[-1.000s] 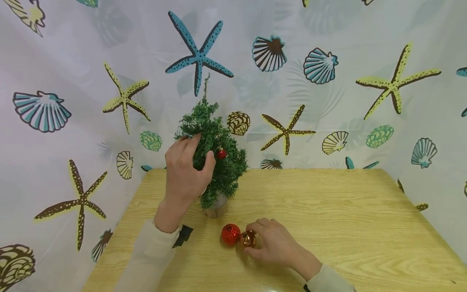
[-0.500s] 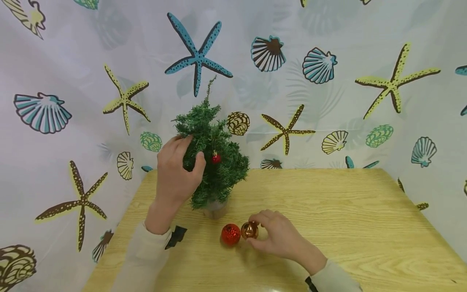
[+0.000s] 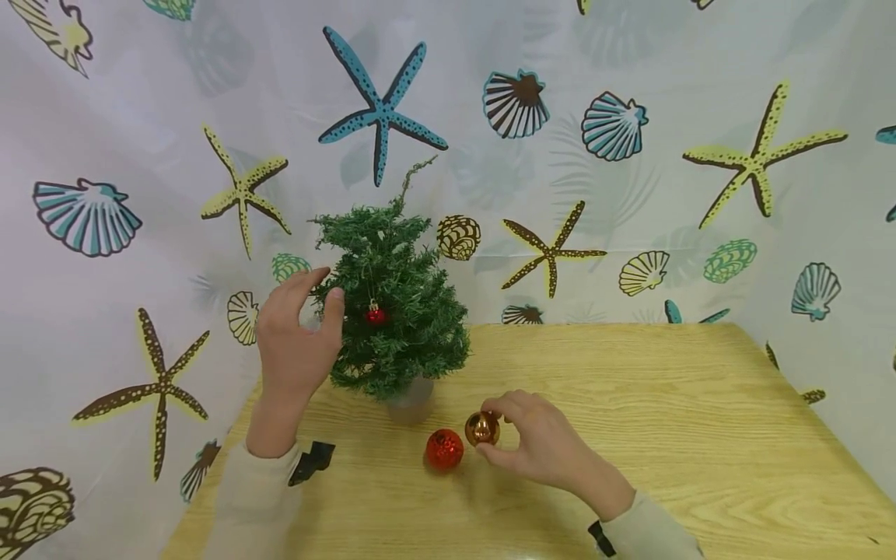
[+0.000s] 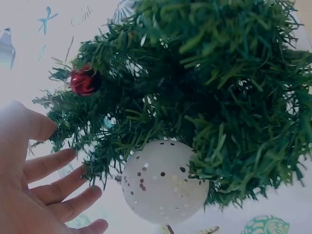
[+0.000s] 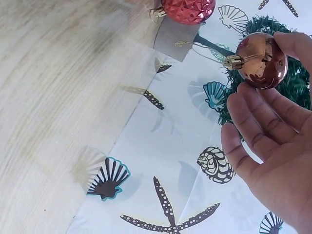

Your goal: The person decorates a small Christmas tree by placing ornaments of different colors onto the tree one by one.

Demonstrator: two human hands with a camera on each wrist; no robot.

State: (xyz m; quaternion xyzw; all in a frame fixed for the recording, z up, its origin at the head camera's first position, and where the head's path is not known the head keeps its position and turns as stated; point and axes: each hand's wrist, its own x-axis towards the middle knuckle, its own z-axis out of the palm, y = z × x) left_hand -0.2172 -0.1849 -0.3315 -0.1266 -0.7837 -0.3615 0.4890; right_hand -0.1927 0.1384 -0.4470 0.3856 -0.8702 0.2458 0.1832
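Note:
A small artificial Christmas tree (image 3: 399,311) stands on the table, its bare tip bent to the right. Just left of the tree is my left hand (image 3: 297,334), fingers spread and holding nothing; whether the fingertips touch the branches I cannot tell. A small red bauble (image 3: 376,314) hangs on the tree's front. In the left wrist view a white bauble with sequins (image 4: 163,180) shows among the branches. My right hand (image 3: 542,443) pinches a shiny copper bauble (image 5: 262,61) between thumb and fingers, its gold cap and string loop showing. Beside it on the table lies a red faceted bauble (image 3: 444,449).
The wooden table (image 3: 630,389) reaches back to a white curtain (image 3: 532,187) printed with starfish and shells, which also runs along both sides. The tree's grey base (image 3: 411,400) stands behind the red faceted bauble.
The tree has turned, carrying its small red bauble leftward. My left hand has drawn back to the left from the branches. My right hand has moved the copper bauble slightly away from the red one.

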